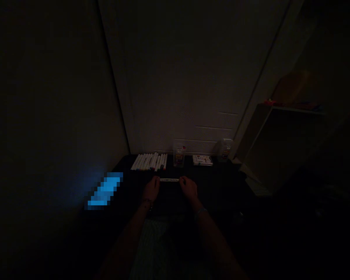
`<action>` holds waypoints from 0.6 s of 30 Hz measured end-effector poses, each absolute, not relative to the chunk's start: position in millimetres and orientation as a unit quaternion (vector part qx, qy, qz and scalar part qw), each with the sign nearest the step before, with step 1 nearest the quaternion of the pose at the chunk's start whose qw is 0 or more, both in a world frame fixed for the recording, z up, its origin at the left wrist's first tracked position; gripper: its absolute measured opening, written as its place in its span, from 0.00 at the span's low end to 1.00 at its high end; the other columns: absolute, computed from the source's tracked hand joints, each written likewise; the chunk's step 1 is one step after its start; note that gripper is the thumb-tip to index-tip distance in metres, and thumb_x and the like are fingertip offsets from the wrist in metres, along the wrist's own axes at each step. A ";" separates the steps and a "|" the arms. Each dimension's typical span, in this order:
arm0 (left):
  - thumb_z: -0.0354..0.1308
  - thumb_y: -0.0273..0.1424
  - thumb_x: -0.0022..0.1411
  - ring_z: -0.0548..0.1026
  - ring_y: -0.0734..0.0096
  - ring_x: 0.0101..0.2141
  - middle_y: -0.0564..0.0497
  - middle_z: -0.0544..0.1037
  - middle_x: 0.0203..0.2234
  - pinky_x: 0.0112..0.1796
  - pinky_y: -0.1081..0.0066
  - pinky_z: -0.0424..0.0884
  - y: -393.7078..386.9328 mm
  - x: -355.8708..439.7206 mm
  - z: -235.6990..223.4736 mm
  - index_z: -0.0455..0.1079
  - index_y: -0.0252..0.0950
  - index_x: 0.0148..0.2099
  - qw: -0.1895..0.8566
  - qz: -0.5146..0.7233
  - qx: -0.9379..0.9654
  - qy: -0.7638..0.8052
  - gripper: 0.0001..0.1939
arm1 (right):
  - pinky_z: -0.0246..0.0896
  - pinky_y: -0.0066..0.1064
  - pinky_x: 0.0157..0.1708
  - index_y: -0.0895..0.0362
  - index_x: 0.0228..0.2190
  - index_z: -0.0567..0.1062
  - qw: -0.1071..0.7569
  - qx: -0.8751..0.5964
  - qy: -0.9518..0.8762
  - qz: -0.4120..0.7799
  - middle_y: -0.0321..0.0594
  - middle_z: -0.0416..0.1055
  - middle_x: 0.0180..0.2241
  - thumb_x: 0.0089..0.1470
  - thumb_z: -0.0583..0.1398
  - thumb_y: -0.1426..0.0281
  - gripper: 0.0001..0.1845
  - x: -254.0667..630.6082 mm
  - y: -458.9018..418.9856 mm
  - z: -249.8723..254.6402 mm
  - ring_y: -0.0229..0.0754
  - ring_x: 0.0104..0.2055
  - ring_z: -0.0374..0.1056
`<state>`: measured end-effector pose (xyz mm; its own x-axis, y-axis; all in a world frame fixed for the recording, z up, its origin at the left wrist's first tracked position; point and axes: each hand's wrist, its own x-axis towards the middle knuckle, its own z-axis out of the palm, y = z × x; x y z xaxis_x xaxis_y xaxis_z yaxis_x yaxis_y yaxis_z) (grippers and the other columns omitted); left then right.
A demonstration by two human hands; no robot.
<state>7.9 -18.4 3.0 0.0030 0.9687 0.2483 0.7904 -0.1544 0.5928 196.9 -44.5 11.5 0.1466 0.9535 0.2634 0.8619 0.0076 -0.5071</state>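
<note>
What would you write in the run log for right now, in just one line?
left hand: holds white marker by one end | right hand: holds its other end | behind: row of white markers, clear jar, flat printed box

A white marker (169,179) between the left hand (151,189) and right hand (188,188) shows dark print along its barrel. The row of markers (149,162) behind it is white, with red, blue and dark ends. The tabletop (128,165) is black, a blurred, pixelated patch (105,190) glows bright blue, and the door (177,77) looks dim greyish beige.
</note>
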 end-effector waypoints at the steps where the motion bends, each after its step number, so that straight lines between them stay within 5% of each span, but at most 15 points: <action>1: 0.36 0.38 0.62 0.72 0.71 0.29 0.49 0.74 0.28 0.29 0.76 0.60 -18.8 8.0 3.6 0.62 0.38 0.42 0.142 0.309 0.694 0.635 0.16 | 0.51 0.25 0.37 0.50 0.38 0.69 0.289 -0.700 -0.649 0.079 0.35 0.71 0.36 0.57 0.44 0.60 0.18 196.9 -44.4 11.4 0.37 0.39 0.64; 18: 0.36 0.39 0.62 0.71 0.71 0.30 0.49 0.73 0.29 0.29 0.76 0.61 -18.3 7.9 2.4 0.62 0.38 0.40 0.157 0.312 0.691 0.633 0.16 | 0.51 0.26 0.36 0.50 0.38 0.69 0.279 -0.699 -0.655 0.073 0.36 0.71 0.35 0.57 0.42 0.59 0.19 197.3 -42.2 8.3 0.38 0.38 0.65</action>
